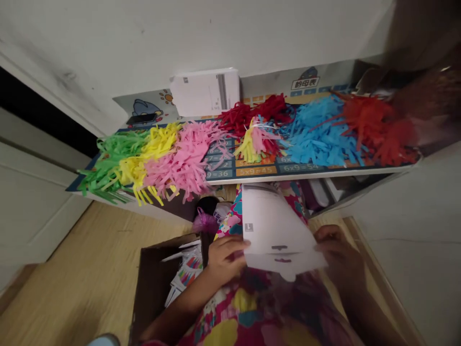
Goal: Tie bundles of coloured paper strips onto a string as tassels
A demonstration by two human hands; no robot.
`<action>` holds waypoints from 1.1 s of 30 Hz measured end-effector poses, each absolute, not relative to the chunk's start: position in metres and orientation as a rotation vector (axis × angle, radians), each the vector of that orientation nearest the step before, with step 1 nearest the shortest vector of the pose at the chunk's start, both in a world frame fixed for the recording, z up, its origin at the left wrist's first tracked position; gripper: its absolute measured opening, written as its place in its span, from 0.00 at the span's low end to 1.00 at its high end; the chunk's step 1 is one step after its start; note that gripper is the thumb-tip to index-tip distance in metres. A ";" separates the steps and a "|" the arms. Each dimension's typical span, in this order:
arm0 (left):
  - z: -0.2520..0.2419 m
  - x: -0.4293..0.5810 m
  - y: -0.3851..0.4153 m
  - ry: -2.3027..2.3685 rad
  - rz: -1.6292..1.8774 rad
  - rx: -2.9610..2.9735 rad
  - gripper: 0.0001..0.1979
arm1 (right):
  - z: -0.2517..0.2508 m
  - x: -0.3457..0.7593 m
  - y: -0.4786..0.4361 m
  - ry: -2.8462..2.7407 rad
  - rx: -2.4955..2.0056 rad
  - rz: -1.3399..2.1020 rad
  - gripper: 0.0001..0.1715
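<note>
A white paper card (277,226) with printed marks and two dark hanger slots lies over the lap, its near end creased between the slots. My left hand (227,257) pinches its left edge between thumb and fingers. At the right edge, my right hand (336,254) has its fingers closed on the card; this hand is dim and slightly blurred. Beyond the card, a small mixed-colour paper tassel (257,139) rests on the table. Around it lie piles of tissue-paper tassels: green (111,154), yellow (154,144), pink (187,158), dark red (255,113), blue (320,132) and red (385,129).
A stack of white cards (205,93) stands at the back against the wall. The narrow table has a printed multiplication mat (255,171). On the floor at left, an open cardboard box (149,269) contains packaged items with coloured tassel pictures (190,269). A purple bag (204,221) sits under the table.
</note>
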State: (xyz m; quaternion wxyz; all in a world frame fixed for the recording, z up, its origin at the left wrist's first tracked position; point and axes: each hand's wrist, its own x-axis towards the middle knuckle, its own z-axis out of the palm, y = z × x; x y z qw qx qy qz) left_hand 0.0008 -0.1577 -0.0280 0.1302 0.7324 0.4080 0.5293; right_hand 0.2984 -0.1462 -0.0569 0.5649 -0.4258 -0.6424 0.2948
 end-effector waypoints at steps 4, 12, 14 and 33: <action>-0.049 -0.006 -0.165 1.311 1.431 1.979 0.13 | -0.084 0.292 -0.160 -1.583 -1.107 0.808 0.06; -0.069 0.001 -0.182 1.566 1.234 1.473 0.17 | -0.106 0.262 -0.170 -1.227 -1.474 1.021 0.09; -0.077 0.006 -0.182 1.591 1.239 1.366 0.16 | -0.106 0.252 -0.164 -1.109 -1.536 1.073 0.12; -0.094 0.032 -0.175 1.757 1.121 0.854 0.23 | -0.094 0.215 -0.145 -1.145 -1.843 1.173 0.27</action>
